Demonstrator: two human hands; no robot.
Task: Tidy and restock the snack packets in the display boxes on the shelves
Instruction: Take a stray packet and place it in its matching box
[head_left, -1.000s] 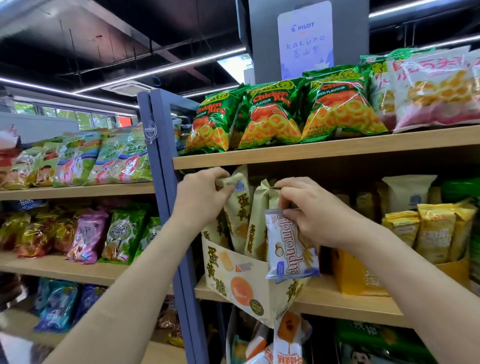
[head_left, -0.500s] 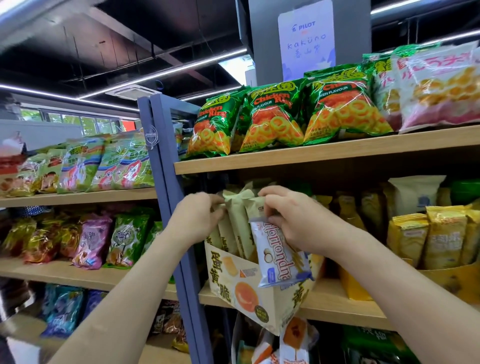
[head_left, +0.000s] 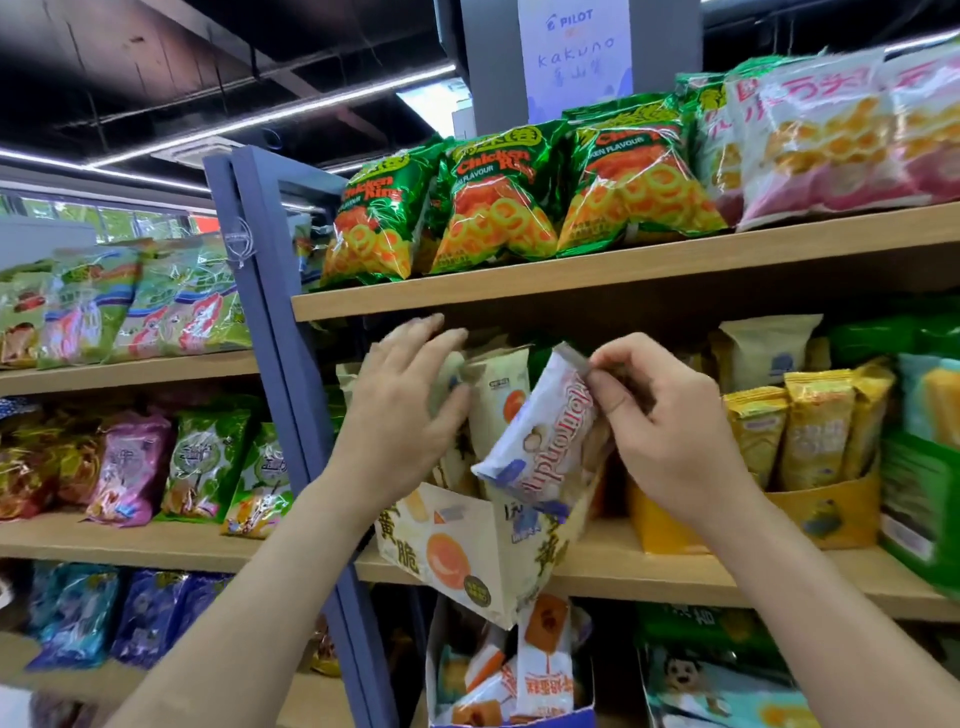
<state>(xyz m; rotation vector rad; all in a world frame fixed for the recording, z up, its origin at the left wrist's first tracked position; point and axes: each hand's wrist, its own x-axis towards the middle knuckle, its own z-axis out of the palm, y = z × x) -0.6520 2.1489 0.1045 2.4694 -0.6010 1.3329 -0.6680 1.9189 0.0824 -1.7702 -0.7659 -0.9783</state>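
View from the head camera, facing a shop shelving unit. The left hand (head_left: 400, 415) has its fingers straight and slightly spread, laid flat against the upper parts of the cream packets (head_left: 496, 395) that stand upright in the cream display box (head_left: 467, 545); the fingertips are blurred. The right hand (head_left: 670, 436) pinches the top seam of a white-and-blue snack packet (head_left: 545, 441) between thumb and forefinger, the other fingers curled. This packet hangs tilted, top to the right, in front of the cream packets, and its lower end overlaps the box's upper rim; whether it touches the box cannot be told.

The display box, printed with an orange egg-yolk picture, sits at the left end of the middle shelf (head_left: 649, 566), just beside the blue upright post (head_left: 270, 312), and its front corner juts out past the shelf edge. To its right on the same shelf, yellow packets (head_left: 815, 426) stand in a yellow box (head_left: 831, 514). The upper shelf (head_left: 623, 265) carries green Chicken Ring bags (head_left: 498, 197) and, further right, pink-and-white bags (head_left: 831, 130). Below the display box, a further box holds orange-and-white packets (head_left: 540, 670).
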